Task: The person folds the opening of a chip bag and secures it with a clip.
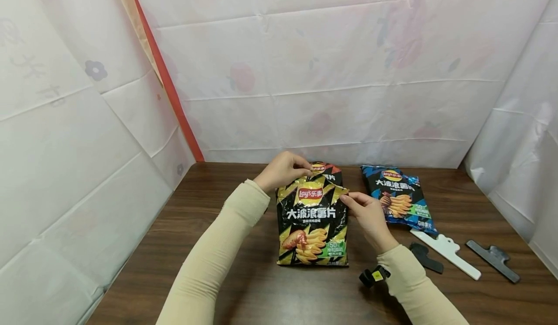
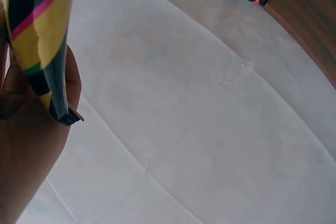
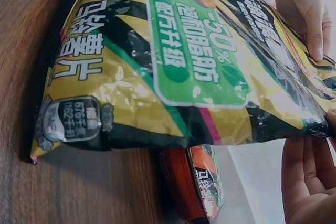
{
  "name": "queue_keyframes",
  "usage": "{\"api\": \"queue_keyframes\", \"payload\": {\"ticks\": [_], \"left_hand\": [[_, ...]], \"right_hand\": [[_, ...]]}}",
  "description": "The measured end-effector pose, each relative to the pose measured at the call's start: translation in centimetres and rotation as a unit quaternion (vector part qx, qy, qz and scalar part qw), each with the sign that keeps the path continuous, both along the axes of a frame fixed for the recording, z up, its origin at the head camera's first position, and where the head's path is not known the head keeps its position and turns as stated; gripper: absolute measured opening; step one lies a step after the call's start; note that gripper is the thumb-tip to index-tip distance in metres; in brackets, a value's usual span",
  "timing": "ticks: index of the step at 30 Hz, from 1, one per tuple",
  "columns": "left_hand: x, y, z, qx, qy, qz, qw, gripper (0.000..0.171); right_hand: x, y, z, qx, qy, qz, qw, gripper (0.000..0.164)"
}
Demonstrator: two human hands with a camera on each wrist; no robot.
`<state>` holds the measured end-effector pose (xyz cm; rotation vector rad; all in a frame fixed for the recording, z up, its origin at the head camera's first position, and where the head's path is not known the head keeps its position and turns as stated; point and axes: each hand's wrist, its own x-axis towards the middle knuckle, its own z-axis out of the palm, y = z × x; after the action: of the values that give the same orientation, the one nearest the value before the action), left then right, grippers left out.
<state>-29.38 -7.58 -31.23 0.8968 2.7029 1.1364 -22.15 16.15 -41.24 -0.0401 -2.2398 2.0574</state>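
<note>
Left hand [image 1: 284, 171] and right hand [image 1: 369, 218] pinch the top of a yellow-and-black chip bag [image 1: 313, 224], midway between the side edges of the table [image 1: 187, 208]; an uneven tug could split it

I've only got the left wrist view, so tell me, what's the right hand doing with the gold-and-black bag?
Observer: The right hand pinches the gold-and-black bag at its upper right corner.
Operator: What lies off to the right of that bag?
Observer: At least one blue bag, beyond the right hand.
Operator: Anything close to the blue one's lower edge?
Observer: Yes, a white clip, its far end right by that edge.
</note>
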Motion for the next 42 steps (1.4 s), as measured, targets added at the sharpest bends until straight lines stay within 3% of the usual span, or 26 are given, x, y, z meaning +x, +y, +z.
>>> {"api": "queue_keyframes", "payload": {"ticks": [20, 30, 33, 39, 42], "left_hand": [[-0.1, -0.3, -0.1, 0.0, -0.001, -0.005, 1.0, 0.015], [-0.1, -0.1, 0.1, -0.022, 0.003, -0.007, 0.9997, 0.017], [0.0, 0.1, 0.3, -0.03, 0.015, -0.008, 0.9994, 0.024], [0.2, 0.9, 0.4, -0.046, 0.027, -0.007, 0.9986, 0.058], [0.3, 1.2, 0.4, -0.049, 0.025, -0.001, 0.9985, 0.059]], "right_hand": [[0.0, 0.2, -0.7, 0.016, 0.036, -0.016, 0.999, 0.039], [0.1, -0.1, -0.6, 0.015, 0.035, -0.027, 0.999, 0.036], [0.1, -0.1, -0.4, 0.014, 0.03, -0.029, 0.999, 0.036], [0.2, -0.3, -0.2, 0.014, 0.029, -0.029, 0.999, 0.034], [0.2, -0.3, -0.1, 0.01, 0.03, -0.027, 0.999, 0.034]]}}
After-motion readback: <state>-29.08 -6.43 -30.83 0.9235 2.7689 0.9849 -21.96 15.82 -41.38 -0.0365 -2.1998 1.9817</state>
